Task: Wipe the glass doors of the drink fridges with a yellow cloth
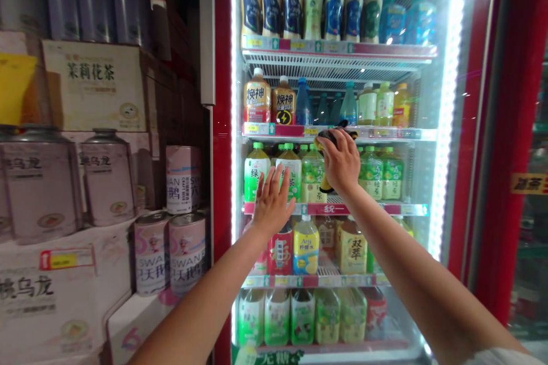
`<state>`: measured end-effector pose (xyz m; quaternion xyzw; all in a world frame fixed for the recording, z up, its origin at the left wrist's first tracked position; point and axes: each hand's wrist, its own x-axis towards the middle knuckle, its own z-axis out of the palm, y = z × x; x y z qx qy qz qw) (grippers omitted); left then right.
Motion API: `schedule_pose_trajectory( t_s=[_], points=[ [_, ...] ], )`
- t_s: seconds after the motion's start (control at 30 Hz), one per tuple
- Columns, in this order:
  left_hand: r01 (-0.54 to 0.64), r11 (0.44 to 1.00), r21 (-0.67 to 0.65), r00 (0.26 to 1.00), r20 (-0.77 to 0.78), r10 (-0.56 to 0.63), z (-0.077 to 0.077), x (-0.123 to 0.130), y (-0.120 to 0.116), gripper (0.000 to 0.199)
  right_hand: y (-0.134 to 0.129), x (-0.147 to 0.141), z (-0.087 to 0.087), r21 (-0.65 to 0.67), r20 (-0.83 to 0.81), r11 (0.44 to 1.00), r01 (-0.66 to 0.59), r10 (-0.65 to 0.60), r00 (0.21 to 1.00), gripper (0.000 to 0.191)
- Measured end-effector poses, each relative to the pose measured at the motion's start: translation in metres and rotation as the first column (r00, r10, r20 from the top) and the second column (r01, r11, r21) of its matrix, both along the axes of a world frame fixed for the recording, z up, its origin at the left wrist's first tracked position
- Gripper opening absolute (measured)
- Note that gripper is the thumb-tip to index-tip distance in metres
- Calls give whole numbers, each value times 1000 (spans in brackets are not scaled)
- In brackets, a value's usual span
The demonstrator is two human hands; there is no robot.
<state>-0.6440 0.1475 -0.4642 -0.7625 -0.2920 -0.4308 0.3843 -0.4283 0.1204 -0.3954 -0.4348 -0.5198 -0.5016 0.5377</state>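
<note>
My right hand (343,161) grips a bunched black-and-yellow cloth (326,182) at the front edge of the fridge's middle shelf (291,130). Part of the cloth hangs below my fingers, in front of the green-capped tea bottles (314,174). Lower and to the left, my left hand (274,201) is raised with its fingers spread and holds nothing. It overlaps two green tea bottles (257,166) in view; whether it touches them I cannot tell. The price strip (336,209) of the shelf below runs between my forearms.
Several bottles (292,8) line the upper shelves, and more bottles (303,316) stand at the bottom. Left of the red fridge frame (222,182) are stacked boxes (96,82) and large cans (150,254). A bright light strip (449,97) borders the right side.
</note>
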Motion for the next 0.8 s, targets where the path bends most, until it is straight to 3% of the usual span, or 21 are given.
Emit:
schedule_pose_trajectory(
  t_s=[0.07,0.17,0.23,0.3,0.37,0.43,0.5,0.57,0.63,0.7,0.8],
  points=[
    [2,1000,2,1000,10,-2,-3,1,0,84,-3,8,-28,41,-68,999,8,-5,998,35],
    [15,1000,9,1000,6,-15,-6,7,-1,84,-5,1,-59,-15,7,999,32,-32,999,33],
    [27,1000,16,1000,-7,-27,-5,14,-1,83,-6,-5,-56,-72,111,996,61,-53,992,31],
    [41,999,33,999,-18,-40,-3,21,0,82,-7,-2,-38,-90,174,993,82,-65,983,31],
    [57,997,61,998,-14,-57,-1,28,2,82,-9,14,-15,-66,145,995,76,-66,987,31],
    [75,994,86,997,4,-75,0,33,4,84,-13,39,-2,-20,46,998,55,-54,998,33],
    [89,992,95,996,14,-90,-2,36,4,87,-16,62,-10,28,-70,999,40,-38,997,34],
    [102,990,95,995,-2,-102,-5,39,3,89,-18,76,-34,62,-148,997,45,-35,988,36],
    [113,988,103,993,-30,-110,-7,44,1,90,-19,78,-62,67,-161,995,69,-57,985,36],
    [123,984,127,992,-55,-117,-8,51,-1,88,-22,73,-78,10,-86,996,87,-86,993,35],
    [155,975,159,986,-92,-142,-5,68,-2,85,-28,74,-65,-123,67,988,94,-86,994,36]
  ],
)
